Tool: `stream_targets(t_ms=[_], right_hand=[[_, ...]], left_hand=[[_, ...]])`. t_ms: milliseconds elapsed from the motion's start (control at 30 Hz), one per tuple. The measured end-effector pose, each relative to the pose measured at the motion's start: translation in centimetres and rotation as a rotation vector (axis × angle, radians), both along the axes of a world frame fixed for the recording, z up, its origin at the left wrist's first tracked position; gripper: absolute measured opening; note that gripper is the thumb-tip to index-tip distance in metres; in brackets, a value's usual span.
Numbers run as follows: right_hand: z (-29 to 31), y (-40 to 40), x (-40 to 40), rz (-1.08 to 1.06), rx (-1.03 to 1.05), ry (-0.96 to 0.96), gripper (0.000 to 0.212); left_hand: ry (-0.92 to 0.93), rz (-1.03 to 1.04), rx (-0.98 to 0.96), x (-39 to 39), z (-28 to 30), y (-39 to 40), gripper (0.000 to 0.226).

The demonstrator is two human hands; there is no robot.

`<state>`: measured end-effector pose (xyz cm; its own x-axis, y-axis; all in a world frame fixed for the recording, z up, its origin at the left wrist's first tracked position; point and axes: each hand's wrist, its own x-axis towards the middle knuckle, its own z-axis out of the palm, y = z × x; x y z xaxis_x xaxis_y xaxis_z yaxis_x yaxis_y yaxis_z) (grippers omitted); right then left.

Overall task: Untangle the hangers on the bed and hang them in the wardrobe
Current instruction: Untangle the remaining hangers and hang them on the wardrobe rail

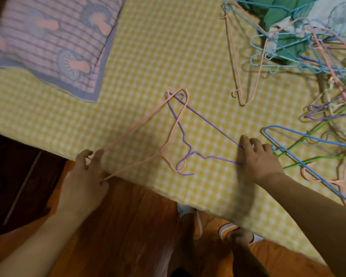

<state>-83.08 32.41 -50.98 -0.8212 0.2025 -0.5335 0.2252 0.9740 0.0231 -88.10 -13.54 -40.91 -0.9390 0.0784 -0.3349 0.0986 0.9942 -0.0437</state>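
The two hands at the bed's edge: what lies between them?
In the head view, between the left hand and right hand lie a pink hanger and a purple hanger, crossed on the yellow checked bedsheet.

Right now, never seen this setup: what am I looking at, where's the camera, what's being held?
No machine here: a person works with bare hands. The single picture comes from a wide-angle camera on the person's head, looking down over a bed with a yellow checked sheet and a striped pillow. The left hand grips one end of a pink wire hanger. The right hand rests over the end of a purple wire hanger; its fingers look curled round it. The two hangers cross at their far ends. A tangled pile of hangers lies farther right.
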Motion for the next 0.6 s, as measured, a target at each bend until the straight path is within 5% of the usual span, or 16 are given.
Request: stream_targets(t_ms=[267, 433, 600], right_hand=[[1.2, -2.5, 1.9, 0.094, -0.099, -0.084, 0.084], [3.1, -5.0, 3.8, -0.138, -0.367, -0.011, 0.068], [7.7, -6.7, 6.3, -0.347, -0.362, 0.120, 0.064]], left_hand=[[-0.020, -0.019, 0.045, 1.0, 0.2, 1.8, 0.090], [-0.003, -0.035, 0.065, 1.9, 0.9, 3.3, 0.088], [0.039, -0.044, 0.079, 4.2, 4.6, 2.9, 0.087]])
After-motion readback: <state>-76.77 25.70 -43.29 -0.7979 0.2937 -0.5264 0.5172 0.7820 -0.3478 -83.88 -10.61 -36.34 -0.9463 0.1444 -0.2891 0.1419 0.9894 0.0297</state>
